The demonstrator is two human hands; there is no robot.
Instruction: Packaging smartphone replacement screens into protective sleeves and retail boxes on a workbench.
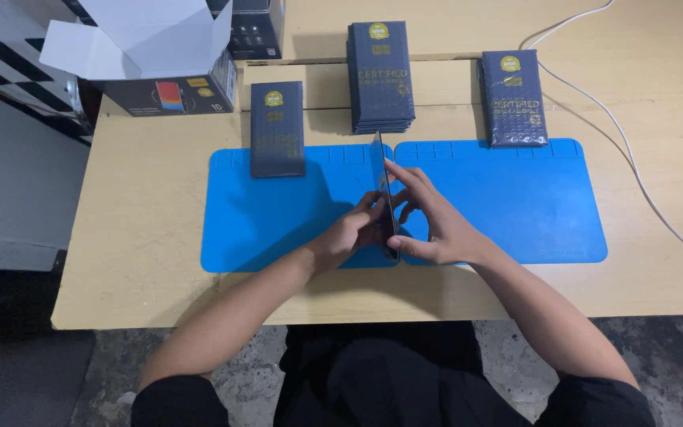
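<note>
both hands, left hand (pixel 351 235) and right hand (pixel 435 229), gripped a thin dark packet (pixel 384 194) on edge above the blue mats (pixel 278 229), mid-table. pinching it by the edges would likely have kept it square.

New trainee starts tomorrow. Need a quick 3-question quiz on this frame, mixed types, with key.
1. True or false: both hands hold the thin dark packet on edge above the blue mats.
2. How many places on the table hold other dark packets, single or stacked? A) one B) three C) five
3. Fill in: the open cardboard box sits at the table's far ____ corner.

Key: 1 true. 2 B: single packet, tall stack, right stack. 3 left.
</note>
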